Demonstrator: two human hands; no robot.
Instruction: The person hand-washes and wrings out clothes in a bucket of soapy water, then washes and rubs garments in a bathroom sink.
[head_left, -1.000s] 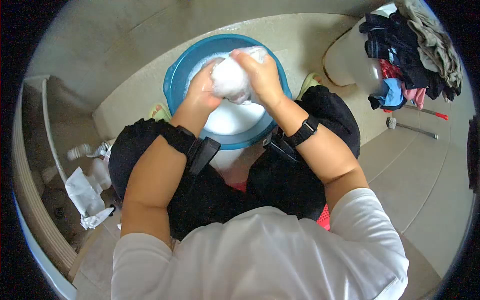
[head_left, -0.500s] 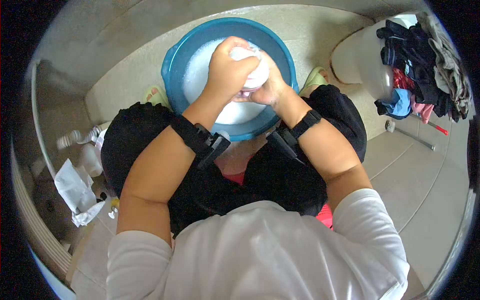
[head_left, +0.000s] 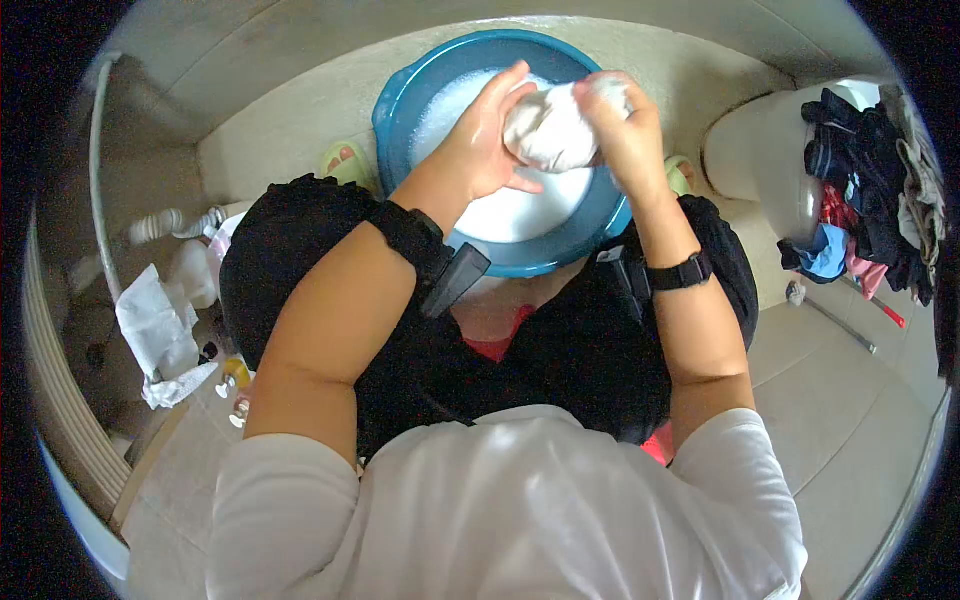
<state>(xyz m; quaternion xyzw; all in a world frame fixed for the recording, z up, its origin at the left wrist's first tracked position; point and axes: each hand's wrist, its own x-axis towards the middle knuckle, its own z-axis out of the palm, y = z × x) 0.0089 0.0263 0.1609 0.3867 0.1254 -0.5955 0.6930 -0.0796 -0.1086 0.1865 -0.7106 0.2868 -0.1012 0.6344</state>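
"What's different from half a second ago?"

"The left hand (head_left: 482, 142) was wrapped over the white cloth (head_left: 553, 135); now its fingers are spread wide. The right hand (head_left: 630, 128), palm up beneath it then, now grasps the cloth from the right, thumb over the top."

"So where's the cloth?"

"Bunched between the hands, its left side by the open left palm; I can't tell how firmly they touch. It's held above the suds (head_left: 520, 215), over the right part of the blue basin (head_left: 394, 125)."
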